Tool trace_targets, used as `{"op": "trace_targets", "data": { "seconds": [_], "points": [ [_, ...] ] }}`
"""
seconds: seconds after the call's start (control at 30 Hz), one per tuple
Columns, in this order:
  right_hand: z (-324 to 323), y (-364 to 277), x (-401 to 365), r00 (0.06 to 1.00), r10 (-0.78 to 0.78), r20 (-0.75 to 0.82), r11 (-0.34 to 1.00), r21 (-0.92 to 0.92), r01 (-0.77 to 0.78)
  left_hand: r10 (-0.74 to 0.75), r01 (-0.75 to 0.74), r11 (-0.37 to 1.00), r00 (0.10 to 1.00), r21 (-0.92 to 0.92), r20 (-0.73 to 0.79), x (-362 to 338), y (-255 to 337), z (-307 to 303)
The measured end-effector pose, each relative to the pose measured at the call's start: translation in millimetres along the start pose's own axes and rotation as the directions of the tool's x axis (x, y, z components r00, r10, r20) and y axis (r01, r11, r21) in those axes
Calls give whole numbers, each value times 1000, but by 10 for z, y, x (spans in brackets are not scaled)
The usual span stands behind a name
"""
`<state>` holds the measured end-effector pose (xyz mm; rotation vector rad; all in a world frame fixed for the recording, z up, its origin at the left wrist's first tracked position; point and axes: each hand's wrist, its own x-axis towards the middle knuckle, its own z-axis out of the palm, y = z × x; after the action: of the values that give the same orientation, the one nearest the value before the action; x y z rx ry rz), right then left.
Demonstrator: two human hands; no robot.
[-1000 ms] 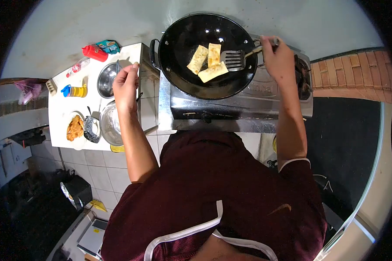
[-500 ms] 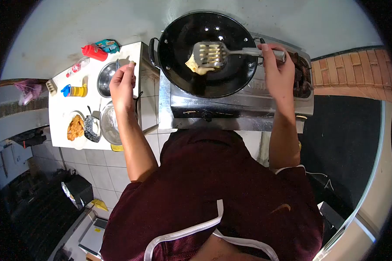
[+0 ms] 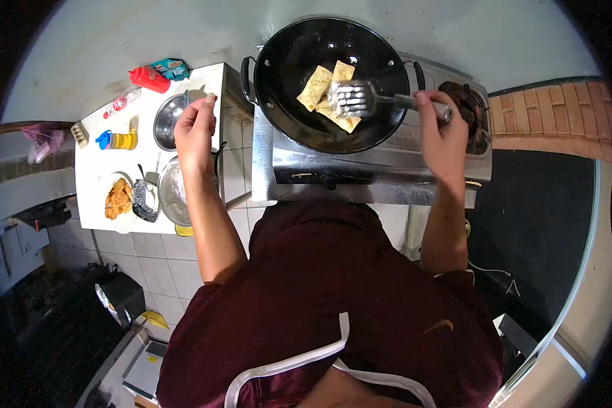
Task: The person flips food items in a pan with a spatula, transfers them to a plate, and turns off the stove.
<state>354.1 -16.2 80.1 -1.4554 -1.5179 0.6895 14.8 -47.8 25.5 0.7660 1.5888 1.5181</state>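
My right hand [image 3: 445, 139] is closed around the handle of a slotted metal spatula [image 3: 355, 100]. The blade is over the black wok [image 3: 279, 78], slightly smeared by motion. Three flat, folded pastry rolls [image 3: 313, 89], pale gold with browned spots, lie in the wok. The blade overlaps the inner ends of two of them. My left hand [image 3: 196, 136] hovers left of the wok, thumb and fingers pinched together, beside a steel bowl [image 3: 164, 126] on the white table. Whatever may be between those fingers is too small to make out.
The wok sits on a steel gas stove [image 3: 381, 173], with a tray of dark items [image 3: 466, 112] on its right. The white table [image 3: 92, 177] holds a plate of fried food [image 3: 119, 198], a second bowl [image 3: 173, 194], a red bottle [image 3: 149, 79] and a yellow bottle [image 3: 121, 141].
The spatula blade has shifted right and down, uncovering the rolls, which now lie spread apart in the wok. My right hand moved slightly down. My left hand stays nearly in place.
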Motion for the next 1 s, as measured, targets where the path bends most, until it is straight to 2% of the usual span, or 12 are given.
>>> {"op": "trace_targets", "data": {
  "seconds": [0.03,0.1,0.13,0.2,0.23,0.33,0.37,0.43,0.63,0.77,0.83,1.0],
  "points": [
    [1,-26,-45,1000,1,-3,1000,-2,-1,-10,10,1000,1000,2,-5,12,-8,5],
    [14,-89,-140,989,45,139,988,-149,-24,-21,21,1000,1000,4,-3,48,-27,15],
    [36,-105,-170,990,49,135,988,-152,-28,-23,23,1000,1000,1,8,64,-43,12],
    [87,-133,-209,982,-95,161,982,-145,119,-26,26,1000,999,-2,25,86,-47,32],
    [99,-149,-212,984,-32,176,986,-155,60,-22,22,1000,999,-11,24,90,-36,57],
    [131,-71,-187,983,-103,154,960,-244,139,-10,12,999,999,-29,52,124,-22,103],
    [148,-28,-176,983,-101,152,959,-247,137,-6,9,999,997,-36,75,133,-22,109],
    [159,47,-156,976,-198,95,949,-232,215,-16,20,999,996,-45,88,166,-37,122],
    [91,16,-106,992,-127,-10,969,-214,122,-34,35,999,993,-13,114,195,-36,117],
    [142,61,-106,983,-181,14,951,-253,178,-18,17,1000,996,4,87,174,-7,117],
    [169,30,-118,992,-125,-7,977,-174,122,-13,13,1000,997,8,75,163,9,107],
    [151,55,-69,989,-126,-77,979,-169,112,-21,22,1000,999,-20,32,121,44,73]
  ]
}}
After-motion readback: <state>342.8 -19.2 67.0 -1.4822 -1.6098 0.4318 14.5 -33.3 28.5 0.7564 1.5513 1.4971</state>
